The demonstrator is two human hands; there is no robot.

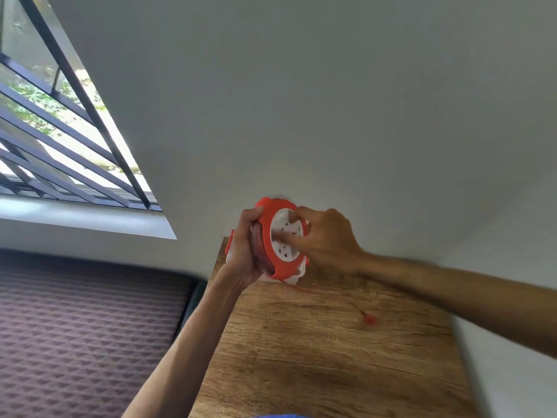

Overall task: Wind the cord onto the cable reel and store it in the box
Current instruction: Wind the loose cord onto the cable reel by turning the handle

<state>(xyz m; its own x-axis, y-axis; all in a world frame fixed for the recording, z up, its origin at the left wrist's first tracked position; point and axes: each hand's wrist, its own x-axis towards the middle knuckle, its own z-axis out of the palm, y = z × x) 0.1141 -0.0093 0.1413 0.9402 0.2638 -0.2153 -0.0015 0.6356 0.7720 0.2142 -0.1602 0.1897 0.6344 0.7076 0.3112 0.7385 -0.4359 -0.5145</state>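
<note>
An orange cable reel (266,233) with a white socket face is held up above the far end of the wooden table (325,351). My left hand (245,251) grips its left rim, over the wound cord. The fingers of my right hand (324,236) press on the white centre of the reel. A thin red cord (331,298) trails blurred from the reel's bottom across the table to a red plug end (370,318). Behind the reel, a white box with orange clips (229,247) is mostly hidden.
A plain grey wall rises behind the table. A barred window (60,131) with a white sill is at the upper left. A dark patterned mattress (84,327) lies left of the table. Something blue (280,415) shows at the bottom edge.
</note>
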